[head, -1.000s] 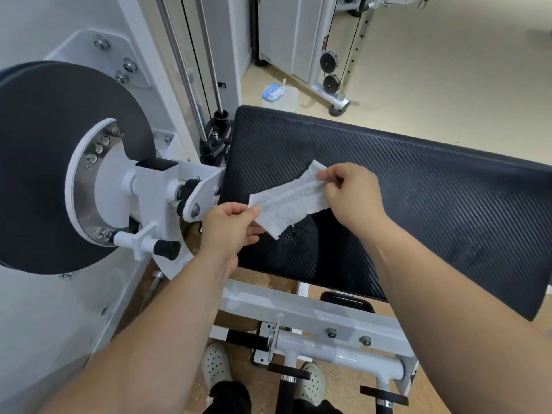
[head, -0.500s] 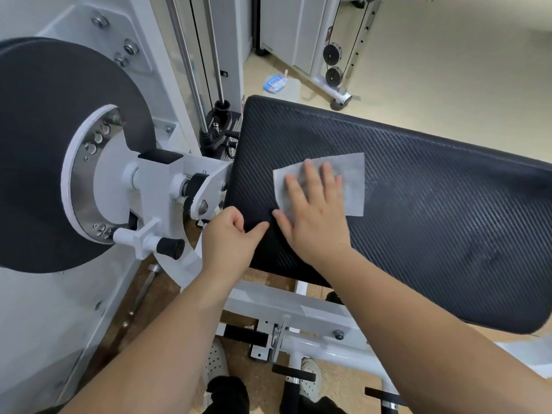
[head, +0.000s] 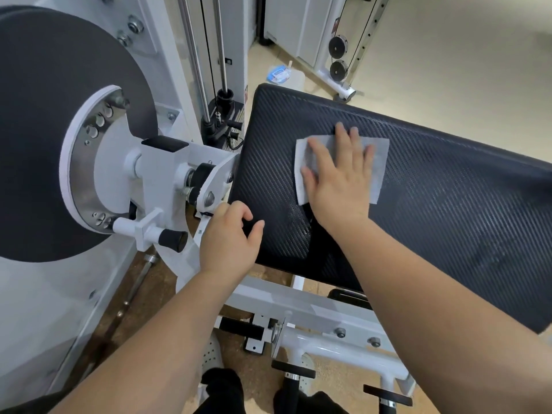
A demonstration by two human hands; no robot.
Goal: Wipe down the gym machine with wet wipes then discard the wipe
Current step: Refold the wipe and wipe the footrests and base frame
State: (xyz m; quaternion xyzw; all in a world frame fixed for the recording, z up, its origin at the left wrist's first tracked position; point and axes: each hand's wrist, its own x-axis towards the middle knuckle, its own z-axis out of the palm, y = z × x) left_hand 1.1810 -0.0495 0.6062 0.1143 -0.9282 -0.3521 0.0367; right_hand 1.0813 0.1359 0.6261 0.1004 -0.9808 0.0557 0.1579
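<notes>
A white wet wipe (head: pixel 378 162) lies spread flat on the black textured pad (head: pixel 448 210) of the gym machine. My right hand (head: pixel 337 177) presses down on the wipe with its fingers straight and spread, covering the wipe's middle. My left hand (head: pixel 230 237) hovers at the pad's near left corner, fingers loosely curled, holding nothing. The pad shows a damp streak just below the wipe.
A large black round disc (head: pixel 59 130) on a white pivot arm (head: pixel 167 186) stands at the left. The white frame (head: pixel 313 312) runs under the pad. A wet wipe packet (head: pixel 279 73) lies on the floor beyond the pad, near another machine's pulleys (head: pixel 337 58).
Both hands held the wipe stretched in the air; my left hand let go and my right laid it flat on the pad. The right hand has since slid the wipe slightly farther up the pad.
</notes>
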